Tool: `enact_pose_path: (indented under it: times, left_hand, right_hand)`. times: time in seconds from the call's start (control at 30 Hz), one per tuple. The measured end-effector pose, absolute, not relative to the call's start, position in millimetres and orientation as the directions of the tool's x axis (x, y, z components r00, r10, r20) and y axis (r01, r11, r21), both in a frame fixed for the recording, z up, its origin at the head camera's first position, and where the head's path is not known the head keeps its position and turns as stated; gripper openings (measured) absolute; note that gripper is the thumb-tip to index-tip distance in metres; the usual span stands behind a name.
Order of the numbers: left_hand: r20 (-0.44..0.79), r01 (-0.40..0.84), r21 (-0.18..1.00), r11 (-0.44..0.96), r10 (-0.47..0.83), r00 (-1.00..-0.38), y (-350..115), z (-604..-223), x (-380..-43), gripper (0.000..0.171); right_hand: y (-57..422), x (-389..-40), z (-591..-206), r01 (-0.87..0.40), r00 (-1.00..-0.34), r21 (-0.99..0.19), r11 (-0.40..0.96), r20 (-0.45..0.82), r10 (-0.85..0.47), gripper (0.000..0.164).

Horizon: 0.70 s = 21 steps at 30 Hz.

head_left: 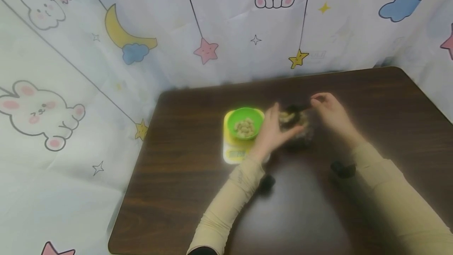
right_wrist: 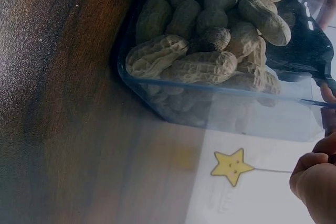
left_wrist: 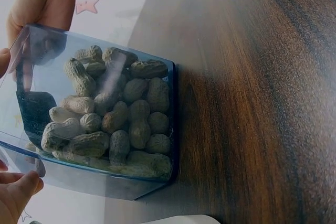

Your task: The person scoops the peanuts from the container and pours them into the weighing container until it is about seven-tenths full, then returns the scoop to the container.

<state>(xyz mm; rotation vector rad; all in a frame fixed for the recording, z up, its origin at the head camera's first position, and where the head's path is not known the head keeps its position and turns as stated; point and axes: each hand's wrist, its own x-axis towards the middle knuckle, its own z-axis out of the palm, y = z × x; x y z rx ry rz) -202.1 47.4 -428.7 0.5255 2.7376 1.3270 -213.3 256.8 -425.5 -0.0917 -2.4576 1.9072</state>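
A clear plastic box (left_wrist: 152, 179) of unshelled peanuts (right_wrist: 205, 69) stands on the table, blurred in the head view. My left hand (head_left: 272, 131) holds its near-left side, thumb and fingers spread about the rim. On the right, my right hand (head_left: 330, 113) pinches the thin handle of a black scoop (left_wrist: 37, 114), whose head is inside the box by the peanuts. Left of the box, a green bowl (head_left: 231, 123) with peanuts sits on a yellow and white kitchen scale (head_left: 228, 139). My left hand partly covers the scale's right side.
The dark wooden table (head_left: 184, 160) has its left and back edges in view. Behind it hangs a white curtain (head_left: 233, 23) printed with stars, moons and bunnies. A white edge, perhaps of the scale, shows low in the left wrist view.
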Motion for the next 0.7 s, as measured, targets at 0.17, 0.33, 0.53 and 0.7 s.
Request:
enact_pose_path:
  times: [0.17,0.33,0.53,0.7]
  left_hand:
    - [0.098,0.270,0.779,0.566,0.315,-0.944,48.2,-429.5,-202.3,0.107]
    - [0.092,0.246,0.801,0.545,0.295,-0.951,48.8,-429.6,-201.6,0.107]
    - [0.103,0.253,0.785,0.566,0.282,-0.954,50.1,-429.0,-200.6,0.106]
    - [0.116,0.258,0.763,0.593,0.267,-0.957,50.9,-427.8,-200.0,0.105]
  right_hand:
    - [254.8,-207.8,-417.3,0.028,-0.997,-0.944,0.328,-0.002,0.079,0.028]
    - [255.6,-204.8,-414.2,0.046,-0.994,-0.930,0.363,-0.008,0.105,0.022]
    - [258.9,-201.1,-411.5,0.022,-0.994,-0.911,0.411,0.024,0.108,0.024]
    - [258.8,-196.9,-408.4,0.020,-0.993,-0.920,0.392,0.026,0.112,0.022]
